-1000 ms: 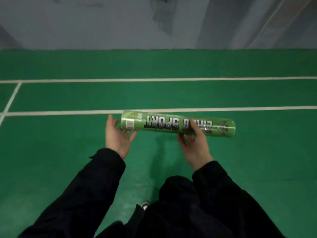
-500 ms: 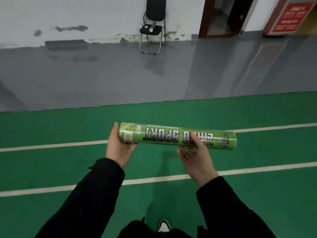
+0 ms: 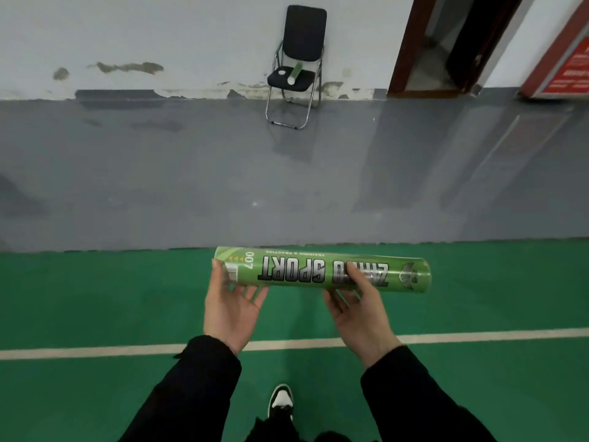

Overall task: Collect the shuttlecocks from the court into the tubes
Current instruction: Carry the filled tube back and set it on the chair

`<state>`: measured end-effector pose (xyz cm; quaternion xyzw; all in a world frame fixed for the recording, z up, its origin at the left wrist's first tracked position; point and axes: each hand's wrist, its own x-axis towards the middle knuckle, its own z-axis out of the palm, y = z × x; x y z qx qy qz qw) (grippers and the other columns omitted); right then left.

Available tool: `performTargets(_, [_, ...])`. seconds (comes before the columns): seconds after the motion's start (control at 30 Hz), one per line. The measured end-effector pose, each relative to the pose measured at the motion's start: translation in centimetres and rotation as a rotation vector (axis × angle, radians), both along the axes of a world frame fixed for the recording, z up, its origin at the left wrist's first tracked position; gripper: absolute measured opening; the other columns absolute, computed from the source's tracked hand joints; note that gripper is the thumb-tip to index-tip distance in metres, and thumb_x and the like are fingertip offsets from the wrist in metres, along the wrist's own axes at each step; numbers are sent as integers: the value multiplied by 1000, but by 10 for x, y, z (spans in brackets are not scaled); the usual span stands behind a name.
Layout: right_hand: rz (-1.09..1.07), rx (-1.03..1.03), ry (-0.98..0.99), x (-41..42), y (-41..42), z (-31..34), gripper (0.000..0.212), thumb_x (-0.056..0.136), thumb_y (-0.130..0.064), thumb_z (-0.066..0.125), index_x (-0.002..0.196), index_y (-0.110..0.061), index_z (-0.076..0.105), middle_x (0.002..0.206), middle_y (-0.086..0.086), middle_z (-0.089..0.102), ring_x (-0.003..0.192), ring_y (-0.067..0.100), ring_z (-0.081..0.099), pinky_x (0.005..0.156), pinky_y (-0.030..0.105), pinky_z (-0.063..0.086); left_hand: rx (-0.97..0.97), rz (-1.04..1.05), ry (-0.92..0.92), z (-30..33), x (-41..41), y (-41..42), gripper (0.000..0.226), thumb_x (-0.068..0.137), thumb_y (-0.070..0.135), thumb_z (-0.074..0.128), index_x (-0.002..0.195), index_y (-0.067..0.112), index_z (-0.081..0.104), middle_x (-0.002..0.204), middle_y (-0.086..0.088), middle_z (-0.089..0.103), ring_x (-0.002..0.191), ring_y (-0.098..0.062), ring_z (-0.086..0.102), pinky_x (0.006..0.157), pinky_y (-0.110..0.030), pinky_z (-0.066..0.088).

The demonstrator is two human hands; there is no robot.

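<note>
A long green shuttlecock tube (image 3: 296, 270) with "SPORT" lettering lies level in front of me, held crosswise over the green court. My right hand (image 3: 355, 309) grips it from below near its middle, thumb over the top. My left hand (image 3: 231, 303) cups the tube's left end with the palm turned up and the fingers spread. A second green tube (image 3: 294, 73) rests on the seat of a black folding chair by the far wall. No loose shuttlecock shows on the floor.
The black folding chair (image 3: 302, 30) stands against the white wall beyond a grey floor strip (image 3: 159, 173). A doorway (image 3: 446, 43) and a red board (image 3: 570, 65) are at the far right. A white court line (image 3: 95, 349) crosses below my hands. My shoe (image 3: 281, 400) shows at the bottom.
The view has lifted from the court lines to the wall and chair, which look nearer. My left hand has closed in around the tube's left end. The tube stays level in both hands.
</note>
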<state>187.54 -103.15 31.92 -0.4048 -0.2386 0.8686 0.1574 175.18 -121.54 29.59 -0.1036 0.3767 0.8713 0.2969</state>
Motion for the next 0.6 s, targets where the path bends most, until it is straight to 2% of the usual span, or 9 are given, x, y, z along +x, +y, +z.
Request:
performTargets(0.07, [-23, 1, -7, -44, 46, 2, 19, 82, -29, 82, 96, -20, 73, 110, 12, 73, 107, 29, 67, 100, 40, 56, -29, -96, -21, 3, -46, 54, 42, 97, 49, 65, 130, 22, 63, 154, -19, 56, 134, -32, 62, 104, -47, 54])
performTargets(0.1, [-54, 6, -28, -63, 69, 1, 19, 82, -28, 82, 97, -20, 73, 109, 11, 74, 107, 29, 67, 98, 40, 57, -58, -145, -27, 5, -66, 80, 43, 96, 45, 67, 133, 23, 62, 152, -18, 57, 132, -32, 63, 101, -46, 57])
performTargets(0.17, [-94, -7, 1, -100, 119, -3, 18, 80, -28, 83, 94, -20, 74, 107, 10, 75, 104, 28, 69, 94, 39, 58, -59, -215, -44, 5, -108, 135, 59, 94, 43, 70, 149, 30, 50, 154, -15, 52, 136, -33, 58, 98, -46, 60])
performTargets(0.23, [-121, -30, 33, -143, 172, -16, 19, 78, -29, 83, 93, -20, 76, 109, 10, 75, 104, 26, 70, 90, 37, 58, -68, -250, -64, -3, -150, 197, 71, 91, 46, 75, 153, 36, 41, 154, -10, 43, 141, -34, 49, 101, -46, 59])
performTargets(0.33, [-109, -53, 84, -211, 252, -39, 19, 81, -28, 82, 97, -19, 77, 115, 8, 75, 111, 25, 72, 91, 35, 57, -74, -338, -25, -17, -214, 292, 89, 74, 47, 92, 148, 19, 51, 149, -17, 56, 139, -35, 55, 107, -48, 55])
performTargets(0.37, [-85, -62, 113, -236, 281, -47, 22, 84, -27, 80, 103, -17, 75, 120, 9, 75, 115, 25, 71, 94, 36, 56, -77, -369, 1, -21, -236, 326, 83, 70, 44, 95, 138, 14, 58, 143, -19, 63, 135, -34, 60, 106, -46, 56])
performTargets(0.43, [16, -45, 127, -288, 337, -53, 35, 89, -25, 76, 121, -13, 68, 129, 13, 72, 121, 27, 69, 102, 38, 51, -111, -401, 20, -25, -278, 387, 62, 77, 38, 89, 127, 11, 65, 136, -18, 69, 134, -33, 61, 107, -45, 53])
performTargets(0.5, [114, -12, 138, -342, 391, -48, 45, 92, -26, 74, 132, -11, 63, 132, 16, 70, 125, 29, 66, 107, 40, 48, -111, -392, 24, -21, -320, 441, 53, 84, 33, 81, 129, 10, 66, 139, -18, 68, 136, -30, 60, 109, -42, 52])
performTargets(0.6, [193, 16, 142, -418, 462, -34, 48, 90, -26, 75, 133, -10, 64, 131, 17, 70, 124, 30, 66, 103, 41, 50, -140, -360, 50, -6, -383, 509, 69, 85, 28, 80, 144, 2, 57, 143, -21, 64, 132, -28, 63, 105, -38, 56])
